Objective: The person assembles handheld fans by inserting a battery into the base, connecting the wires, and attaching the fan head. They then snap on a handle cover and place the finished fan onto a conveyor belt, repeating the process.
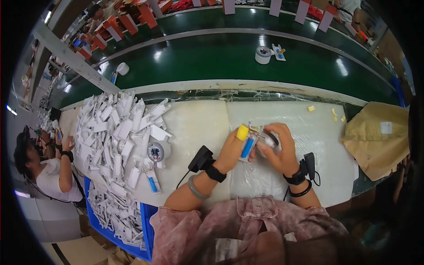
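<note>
My left hand [229,152], with yellow wrap around one digit, is closed on a narrow white plastic housing with a blue cylindrical cell [248,147] in it. Right beside it, my right hand [284,151] curls its fingers around a round white part [267,142], partly hidden by them. Both parts are close together over the mat; whether they are joined I cannot tell. To the left on the table sit a round white unit [158,152] showing a small circuit board and another white housing with a blue cell [153,182].
A heap of white plastic pieces [115,126] covers the left table, above a blue bin [148,225] of similar pieces. Beyond runs a green conveyor [198,55] carrying another round unit [263,55]. A brown paper bag [375,141] and yellow bits [311,108] lie right. A co-worker [55,176] is left.
</note>
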Tool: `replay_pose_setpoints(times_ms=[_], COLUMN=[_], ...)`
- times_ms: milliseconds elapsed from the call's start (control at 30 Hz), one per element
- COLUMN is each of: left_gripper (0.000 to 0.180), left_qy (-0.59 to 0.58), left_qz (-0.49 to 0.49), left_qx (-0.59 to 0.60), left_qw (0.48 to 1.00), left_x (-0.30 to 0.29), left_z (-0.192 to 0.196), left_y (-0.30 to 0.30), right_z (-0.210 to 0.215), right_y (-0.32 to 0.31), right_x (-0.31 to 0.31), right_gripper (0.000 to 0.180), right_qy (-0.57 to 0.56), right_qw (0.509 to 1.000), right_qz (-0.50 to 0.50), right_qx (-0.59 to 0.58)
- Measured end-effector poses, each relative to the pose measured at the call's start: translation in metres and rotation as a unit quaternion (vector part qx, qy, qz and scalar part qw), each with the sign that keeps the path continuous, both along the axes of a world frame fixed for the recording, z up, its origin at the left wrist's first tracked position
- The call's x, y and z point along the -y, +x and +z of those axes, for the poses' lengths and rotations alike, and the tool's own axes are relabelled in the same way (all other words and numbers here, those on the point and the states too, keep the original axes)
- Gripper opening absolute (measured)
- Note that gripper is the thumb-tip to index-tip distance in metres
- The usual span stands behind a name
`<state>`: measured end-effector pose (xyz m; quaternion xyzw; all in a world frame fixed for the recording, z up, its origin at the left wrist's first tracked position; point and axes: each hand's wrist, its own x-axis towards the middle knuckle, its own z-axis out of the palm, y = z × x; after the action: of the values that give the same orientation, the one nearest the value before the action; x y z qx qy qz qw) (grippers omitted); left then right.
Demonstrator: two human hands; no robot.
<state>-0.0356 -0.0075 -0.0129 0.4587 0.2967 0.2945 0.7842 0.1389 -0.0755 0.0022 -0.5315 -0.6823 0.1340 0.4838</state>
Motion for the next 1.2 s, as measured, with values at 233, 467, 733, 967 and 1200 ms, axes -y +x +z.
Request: replay_pose_setpoints(times_ms=[233, 467, 733, 967, 1200], left_gripper=[0.046, 0.033, 0.035, 0.033, 0.035], left_qy=[-0.097, -0.060, -0.003, 0.001, 0.026], left_qz=[-0.007, 0.045, -0.004, -0.150, -0.227], left_qx=[0.125, 0.131, 0.101, -0.021, -0.049], left_qw=[0.987, 0.989, 0.995, 0.988, 0.972], left_x=[-0.010, -0.008, -0.005, -0.002, 0.006], left_z=[-0.002, 0.002, 0.007, 0.014, 0.019], left_y=[0.000, 0.002, 0.002, 0.004, 0.007], right_z=[-0.003, -0.010, 0.002, 0.012, 0.017], right_y=[0.019, 0.025, 0.035, 0.048, 0.053], right_x=[-0.008, -0.009, -0.005, 0.003, 0.003], right_gripper=[0.079, 0.069, 0.055, 0.044, 0.039], right_qy=[-0.170, -0.202, -0.106, -0.032, -0.123], right_qw=[0.977, 0.970, 0.937, 0.944, 0.944], right_qz=[0.130, 0.068, 0.024, 0.053, 0.059], right_qx=[0.006, -0.119, -0.331, -0.325, -0.300])
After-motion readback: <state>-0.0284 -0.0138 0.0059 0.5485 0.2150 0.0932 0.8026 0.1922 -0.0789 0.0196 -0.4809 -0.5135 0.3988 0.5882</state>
